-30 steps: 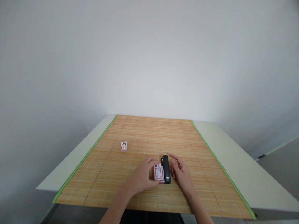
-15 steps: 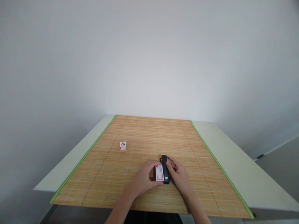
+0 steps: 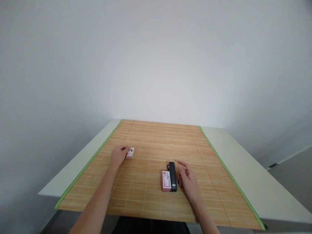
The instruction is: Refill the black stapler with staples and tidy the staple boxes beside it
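My left hand (image 3: pixel 119 155) is at the far left of the bamboo mat, its fingers closed on the left side of a small white-and-red box (image 3: pixel 130 152) with a dark picture on top. Part of that box is hidden by the fingertips. Nearer to me, a black stapler (image 3: pixel 172 177) lies lengthwise. Against its left side rests a larger red-and-white box (image 3: pixel 166 181). Just right of the stapler, my right hand (image 3: pixel 187 180) holds nothing; its fingers are apart and loosely bent, with the index finger stretched forward.
The bamboo mat (image 3: pixel 156 139) with green edging covers the middle of a white table (image 3: pixel 234 156). Its front edge hangs over the table's near side. A plain wall (image 3: pixel 156 65) stands behind.
My left hand has let go of the larger box and moved forward and left to the small box, which is slightly turned. My right hand has come off the stapler, a little to the right.
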The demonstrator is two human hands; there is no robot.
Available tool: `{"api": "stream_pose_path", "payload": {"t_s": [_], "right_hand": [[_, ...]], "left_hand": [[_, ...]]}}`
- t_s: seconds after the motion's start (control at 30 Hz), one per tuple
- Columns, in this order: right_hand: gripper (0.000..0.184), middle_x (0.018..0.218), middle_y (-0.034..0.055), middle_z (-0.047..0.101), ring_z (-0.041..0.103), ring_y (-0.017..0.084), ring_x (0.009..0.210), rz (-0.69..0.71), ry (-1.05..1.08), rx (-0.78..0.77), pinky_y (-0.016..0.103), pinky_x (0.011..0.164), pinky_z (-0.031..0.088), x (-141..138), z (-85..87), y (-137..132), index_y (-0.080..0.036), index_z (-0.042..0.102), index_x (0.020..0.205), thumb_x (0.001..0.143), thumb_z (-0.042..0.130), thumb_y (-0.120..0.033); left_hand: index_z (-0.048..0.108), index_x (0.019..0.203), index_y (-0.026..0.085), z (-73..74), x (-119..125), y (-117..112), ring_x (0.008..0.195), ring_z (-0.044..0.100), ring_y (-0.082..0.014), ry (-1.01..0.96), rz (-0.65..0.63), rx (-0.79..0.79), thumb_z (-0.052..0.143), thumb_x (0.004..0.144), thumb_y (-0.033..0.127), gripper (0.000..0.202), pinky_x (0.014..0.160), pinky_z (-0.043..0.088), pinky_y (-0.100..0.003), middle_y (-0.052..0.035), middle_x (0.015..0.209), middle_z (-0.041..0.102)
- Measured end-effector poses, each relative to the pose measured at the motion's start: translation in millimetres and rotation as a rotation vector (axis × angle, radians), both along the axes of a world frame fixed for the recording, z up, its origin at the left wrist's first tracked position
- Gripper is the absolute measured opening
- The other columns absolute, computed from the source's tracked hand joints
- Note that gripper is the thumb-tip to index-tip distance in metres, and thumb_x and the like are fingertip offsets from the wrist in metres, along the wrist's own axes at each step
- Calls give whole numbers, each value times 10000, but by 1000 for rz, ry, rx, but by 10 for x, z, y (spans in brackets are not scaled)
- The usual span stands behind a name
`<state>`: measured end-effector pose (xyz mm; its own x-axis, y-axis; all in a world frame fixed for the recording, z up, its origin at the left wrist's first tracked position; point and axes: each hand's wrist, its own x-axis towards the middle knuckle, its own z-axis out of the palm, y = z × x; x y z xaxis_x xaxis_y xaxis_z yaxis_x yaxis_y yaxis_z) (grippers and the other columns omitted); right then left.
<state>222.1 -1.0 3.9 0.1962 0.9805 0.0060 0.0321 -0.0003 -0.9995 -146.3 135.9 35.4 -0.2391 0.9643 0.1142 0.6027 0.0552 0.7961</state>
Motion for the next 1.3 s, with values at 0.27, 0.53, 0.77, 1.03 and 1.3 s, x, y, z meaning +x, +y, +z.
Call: {"api": "stream_pose_path", "payload": {"t_s": [0.27, 0.53, 0.77, 1.03, 1.3], "right_hand": [[670, 586, -56, 558, 435, 110, 416, 18, -15, -13, 215, 396, 322, -11, 58, -18, -211, 578, 1370, 903, 593, -692], [595, 813, 57, 724, 668, 227, 708, -47, -187, 55, 325, 622, 552, -50, 141, -134, -206, 646, 1321, 959, 523, -661], [680, 1545, 108, 536, 492, 349, 1430, 34, -639, 115, 540, 1211, 387, -73, -81, -637, -237, 521, 1507, 925, 646, -566], [714, 1575, 63, 499, 445, 408, 1459, -12, -958, 84, 602, 1186, 418, -135, -252, -687, -291, 485, 1548, 916, 663, -573], [755, 1567, 63, 509, 502, 350, 1431, 34, -911, 178, 568, 1237, 365, -128, -208, -658, -289, 428, 1578, 904, 703, -491]], "left_hand": [[798, 955, 156, -222, 1119, -272, 807, 716, -200, -93, -287, 16, 611, 934, 389, 300, 759, 512, -296, -71, 923, 798], [801, 902, 193, -247, 1767, -590, 819, 719, -212, -123, -320, 68, 616, 942, 412, 289, 782, 504, -314, -78, 915, 794], [797, 907, 203, -248, 1813, -720, 844, 724, -218, -145, -290, 80, 580, 964, 425, 316, 813, 501, -329, -77, 929, 792], [768, 1006, 188, -213, 1859, -935, 906, 737, -248, -194, -234, 46, 508, 1001, 484, 394, 866, 536, -377, -117, 1002, 785], [410, 1557, 283, -301, 2050, -1488, 1542, 333, -241, -605, -179, -80, 340, 1059, 563, 575, 1260, 322, -442, -49, 1665, 365]]}}
